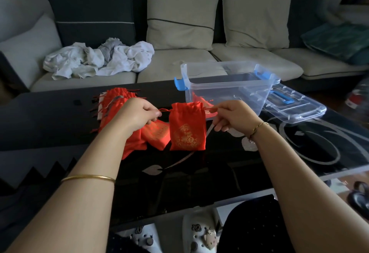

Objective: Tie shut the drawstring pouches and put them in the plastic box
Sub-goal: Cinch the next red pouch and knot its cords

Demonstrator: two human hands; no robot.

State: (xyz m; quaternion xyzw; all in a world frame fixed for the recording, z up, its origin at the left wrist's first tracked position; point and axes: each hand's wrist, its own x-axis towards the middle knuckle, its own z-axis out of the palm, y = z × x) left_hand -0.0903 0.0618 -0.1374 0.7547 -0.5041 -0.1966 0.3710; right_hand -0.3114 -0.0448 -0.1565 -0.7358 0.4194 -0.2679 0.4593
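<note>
Two hands hold one red pouch between them, over the black glass table. From my remote seat I read the pouch as upright: its long axis runs top to bottom, the gathered mouth points up and away from me, the flat bottom edge points down toward me, and the gold print faces the camera. I cannot tell whether that bottom edge touches the glass.

The left hand sits just left of the mouth, thumb and forefinger pinched together on the left cord, the remaining fingers curled under. The right hand mirrors it just right of the mouth, pinching the right cord, its lower fingers loosely bent. Both cords run out sideways from the mouth, so the fingertips stay beside the cloth and apart from it, and the body of the pouch hangs below and between them.

Behind and under the left hand I see a heap of red pouches, one of which lies tilted just left of the held one. Beyond the right hand stands the plastic box, open, with blue latches; through its clear wall I make out another red pouch inside. The clear lid lies flat to the right, touching the box. A gold bangle circles the left forearm
</note>
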